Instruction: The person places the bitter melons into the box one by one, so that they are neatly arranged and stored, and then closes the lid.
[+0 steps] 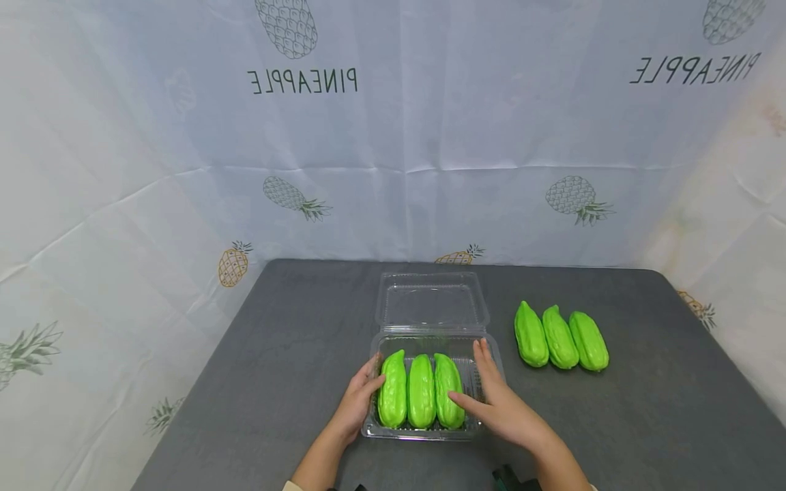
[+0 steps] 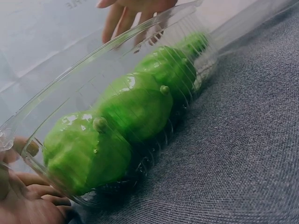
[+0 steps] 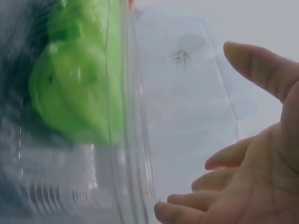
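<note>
A clear plastic clamshell box [image 1: 469, 431] stands on the table with its lid [image 1: 432, 300] folded back flat. Inside, three glossy, bright green bitter-gourd-shaped vegetables [image 1: 421, 392] lie side by side; the left wrist view shows small stem nubs on their near ends [image 2: 135, 105]. My left hand [image 1: 355, 401] grips the box's left wall, thumb at the rim and fingers outside. Over the right side of the box is my right hand [image 1: 506, 412], its fingers spread and holding nothing. In the right wrist view the open palm [image 3: 261, 182] faces the box wall.
Three more green vegetables [image 1: 560, 339] of the same kind lie in a row on the dark grey table [image 1: 295, 354], right of the box. A white curtain [image 1: 430, 123] with pineapple prints hangs behind the table. A dark object [image 1: 512, 479] shows near the right forearm.
</note>
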### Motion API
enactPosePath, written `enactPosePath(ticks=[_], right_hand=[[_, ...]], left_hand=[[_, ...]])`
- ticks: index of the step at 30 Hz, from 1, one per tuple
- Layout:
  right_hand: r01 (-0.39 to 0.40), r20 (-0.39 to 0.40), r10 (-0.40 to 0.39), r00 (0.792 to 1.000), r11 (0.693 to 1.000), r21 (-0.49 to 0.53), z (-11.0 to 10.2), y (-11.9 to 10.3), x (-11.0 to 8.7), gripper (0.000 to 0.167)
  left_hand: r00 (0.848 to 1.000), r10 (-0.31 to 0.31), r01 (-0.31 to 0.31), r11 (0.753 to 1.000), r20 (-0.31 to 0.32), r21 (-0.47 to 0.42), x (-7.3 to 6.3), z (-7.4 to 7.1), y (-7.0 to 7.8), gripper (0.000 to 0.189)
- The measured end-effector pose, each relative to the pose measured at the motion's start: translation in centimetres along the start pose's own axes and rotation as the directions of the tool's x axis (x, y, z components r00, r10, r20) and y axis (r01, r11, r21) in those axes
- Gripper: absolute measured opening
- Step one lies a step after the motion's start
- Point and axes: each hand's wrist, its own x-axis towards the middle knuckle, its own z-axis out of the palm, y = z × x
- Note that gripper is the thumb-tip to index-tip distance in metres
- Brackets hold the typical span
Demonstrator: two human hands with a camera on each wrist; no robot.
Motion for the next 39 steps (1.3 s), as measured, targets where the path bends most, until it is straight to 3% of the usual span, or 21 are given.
enactPosePath(ticks=[7, 11, 14, 20, 23, 26, 32, 39], right_hand=[[0.013, -0.100, -0.016, 0.995, 1.000, -0.027, -1.7, 0.9, -0.9, 0.098], [0.042, -0.207, -0.054, 0.977, 0.997, -0.062, -2.6, 1.7, -1.0, 0.094], [0.074, -0.322, -0.099, 0.942, 0.993, -0.087, -3.1, 2.3, -0.9, 0.084], [0.165, -0.556, -0.188, 0.809, 0.982, -0.091, -3.9, 3.6, -0.1, 0.069], [0.161, -0.615, -0.162, 0.772, 0.985, -0.058, -4.4, 4.2, 0.5, 0.068], [0.142, -0.653, -0.123, 0.748, 0.990, -0.024, -4.9, 4.9, 1.3, 0.068], [0.084, -0.675, -0.065, 0.735, 0.996, -0.004, -5.8, 6.5, 3.0, 0.071], [0.047, -0.715, -0.036, 0.699, 0.999, -0.004, -6.5, 7.2, 4.8, 0.073]], left_hand=[[1.000, -0.013, 0.013, 1.000, 0.004, -0.003, 0.2, -0.1, -0.1, 0.060], [1.000, -0.012, 0.012, 1.000, 0.001, -0.004, 0.2, -0.1, -0.2, 0.061], [1.000, -0.009, 0.009, 1.000, -0.002, 0.001, 0.2, -0.1, -0.2, 0.061], [1.000, -0.001, 0.001, 1.000, -0.003, 0.003, 0.2, -0.1, -0.3, 0.060], [1.000, 0.000, 0.000, 1.000, 0.000, -0.001, 0.3, -0.1, -0.3, 0.060], [1.000, -0.003, 0.003, 1.000, 0.004, -0.004, 0.3, -0.1, -0.3, 0.061], [1.000, -0.001, 0.001, 1.000, 0.004, -0.012, 0.2, -0.1, -0.2, 0.060], [1.000, 0.001, -0.001, 1.000, -0.001, -0.011, 0.0, 0.0, 0.0, 0.060]])
